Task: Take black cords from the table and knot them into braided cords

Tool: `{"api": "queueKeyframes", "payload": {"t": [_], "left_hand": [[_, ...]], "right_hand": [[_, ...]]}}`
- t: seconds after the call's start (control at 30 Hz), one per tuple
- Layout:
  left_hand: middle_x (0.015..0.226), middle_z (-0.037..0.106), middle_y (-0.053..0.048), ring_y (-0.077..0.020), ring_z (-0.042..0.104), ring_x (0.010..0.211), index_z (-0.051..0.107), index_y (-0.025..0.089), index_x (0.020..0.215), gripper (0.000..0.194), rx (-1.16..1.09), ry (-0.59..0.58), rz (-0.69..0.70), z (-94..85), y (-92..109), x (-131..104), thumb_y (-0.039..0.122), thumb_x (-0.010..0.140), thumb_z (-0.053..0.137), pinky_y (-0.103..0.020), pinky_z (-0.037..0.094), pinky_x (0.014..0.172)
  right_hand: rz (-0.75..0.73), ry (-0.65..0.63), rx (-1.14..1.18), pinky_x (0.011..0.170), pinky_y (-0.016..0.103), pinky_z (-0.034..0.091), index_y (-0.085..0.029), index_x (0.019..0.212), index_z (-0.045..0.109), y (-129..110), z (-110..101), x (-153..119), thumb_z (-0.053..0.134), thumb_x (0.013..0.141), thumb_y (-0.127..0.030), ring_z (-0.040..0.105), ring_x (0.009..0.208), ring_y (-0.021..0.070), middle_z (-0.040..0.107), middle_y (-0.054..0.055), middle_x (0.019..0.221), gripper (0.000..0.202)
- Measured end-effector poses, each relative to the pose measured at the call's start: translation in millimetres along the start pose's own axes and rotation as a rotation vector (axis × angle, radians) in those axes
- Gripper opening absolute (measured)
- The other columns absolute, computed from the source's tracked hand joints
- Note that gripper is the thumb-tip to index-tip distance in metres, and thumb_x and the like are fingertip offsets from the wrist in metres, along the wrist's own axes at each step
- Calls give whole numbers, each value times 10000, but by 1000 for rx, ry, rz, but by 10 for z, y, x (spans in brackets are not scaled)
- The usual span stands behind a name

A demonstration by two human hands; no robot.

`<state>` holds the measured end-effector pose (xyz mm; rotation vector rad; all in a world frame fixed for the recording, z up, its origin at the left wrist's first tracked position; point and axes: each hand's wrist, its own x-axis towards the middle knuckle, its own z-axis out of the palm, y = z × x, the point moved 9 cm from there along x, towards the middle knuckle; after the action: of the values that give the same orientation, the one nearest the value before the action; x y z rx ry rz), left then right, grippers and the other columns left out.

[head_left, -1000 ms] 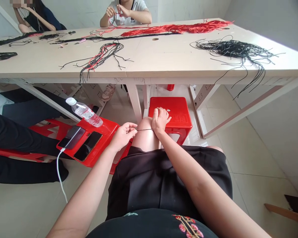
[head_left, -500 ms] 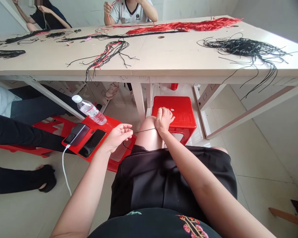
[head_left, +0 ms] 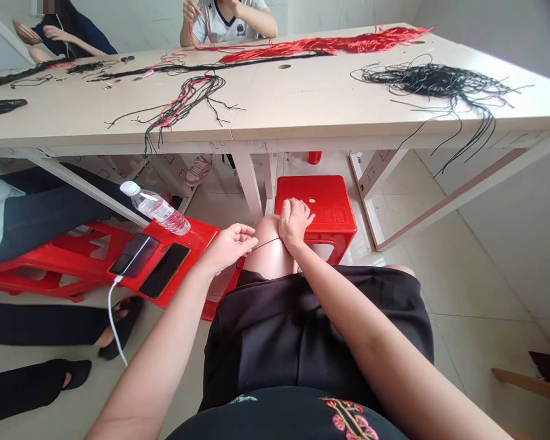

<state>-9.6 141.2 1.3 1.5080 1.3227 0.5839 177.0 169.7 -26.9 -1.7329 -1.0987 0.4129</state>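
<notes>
A thin black cord (head_left: 269, 242) runs across my bare knee (head_left: 266, 260) between my two hands. Its left end goes to the fingertips of my left hand (head_left: 236, 243), where thumb and fingers pinch it just left of the knee. On the inner side of the same knee lies my right hand (head_left: 294, 221), palm down; the cord passes under it. The fingers of that hand are bent towards the red stool, and what lies beneath the palm is hidden.
A red stool (head_left: 348, 211) stands ahead. On another stool (head_left: 203, 231) are a water bottle (head_left: 158, 209), a phone (head_left: 165, 271) and a cabled device (head_left: 135, 253). The table (head_left: 297, 116) bears black cords (head_left: 440, 82) and red cords (head_left: 330, 46). People sit behind and left.
The view has shifted slightly. My left hand has moved a little towards the knee, and the cord span between my hands is shorter. At the left, a person's legs and shoes have moved.
</notes>
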Motion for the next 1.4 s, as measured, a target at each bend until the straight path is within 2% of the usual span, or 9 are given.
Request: {"api": "queueKeyframes", "payload": {"t": [0.2, 0.47, 0.57, 0.7, 0.83, 0.9, 1.03, 1.2, 1.4], "left_hand": [[838, 634, -32, -150, 583, 717, 589, 180, 861, 192, 388, 61, 300, 381, 423, 124, 232, 686, 649, -279, 485, 668], [835, 624, -55, -217, 573, 908, 578, 203, 766, 182, 440, 120, 399, 621, 526, 112, 50, 723, 489, -334, 418, 836], [810, 623, -47, -223, 577, 907, 578, 210, 756, 187, 368, 147, 374, 596, 501, 152, 47, 685, 518, -335, 405, 853], [622, 566, 11, -170, 568, 637, 545, 206, 754, 179, 238, 169, 290, 459, 460, 208, 86, 625, 575, -299, 438, 678], [605, 553, 35, -108, 528, 515, 460, 194, 806, 194, 54, 169, 219, 293, 515, 87, 232, 663, 586, -244, 426, 553], [623, 553, 42, -88, 526, 518, 440, 192, 817, 235, -57, 158, 196, 264, 579, -32, 271, 662, 598, -225, 428, 553], [618, 552, 56, -55, 512, 522, 462, 176, 773, 310, -389, 103, 124, 352, 691, -221, 215, 582, 703, -189, 416, 554], [612, 568, 52, -61, 527, 531, 500, 168, 758, 269, -412, 55, 156, 491, 860, -324, 170, 604, 721, -191, 429, 549], [622, 561, 52, -69, 523, 546, 521, 180, 753, 237, -397, -10, 98, 657, 880, -398, 165, 609, 709, -185, 424, 511]], "right_hand": [[-2, -2, -5, 1035, 645, 106, -242, 958, 593, -25, 0, -12, 271, 941, -412, 383, 1227, 234, 588, 29, 1196, 365], [21, -26, 12, 1041, 598, 119, -231, 875, 583, 38, 31, -4, 297, 933, -402, 403, 1187, 240, 597, 31, 1159, 338], [34, -29, 50, 1040, 575, 144, -220, 841, 568, 36, 53, 10, 323, 921, -383, 407, 1177, 246, 595, 45, 1143, 304], [51, -53, 181, 958, 455, 353, -199, 721, 549, -15, 3, 73, 345, 902, -363, 527, 1024, 233, 648, 70, 926, 319], [42, -59, 363, 864, 350, 466, -184, 912, 568, -113, -356, -85, 397, 874, -345, 593, 966, 196, 652, 90, 998, 238], [-34, -152, 492, 860, 305, 486, -196, 993, 558, -248, -529, -291, 482, 836, -328, 611, 966, 170, 654, 71, 1024, 219], [-195, -442, 811, 828, 292, 498, -206, 999, 577, -600, -760, -679, 604, 782, -305, 620, 919, 162, 649, 52, 978, 241], [-92, -510, 627, 524, 217, 426, -176, 749, 596, -605, -901, -669, 579, 791, -330, 503, 574, 91, 586, -6, 697, 160], [15, -543, 650, 476, 192, 336, -178, 672, 497, -566, -1022, -679, 497, 794, -271, 398, 510, 60, 486, -41, 620, 154]]}}
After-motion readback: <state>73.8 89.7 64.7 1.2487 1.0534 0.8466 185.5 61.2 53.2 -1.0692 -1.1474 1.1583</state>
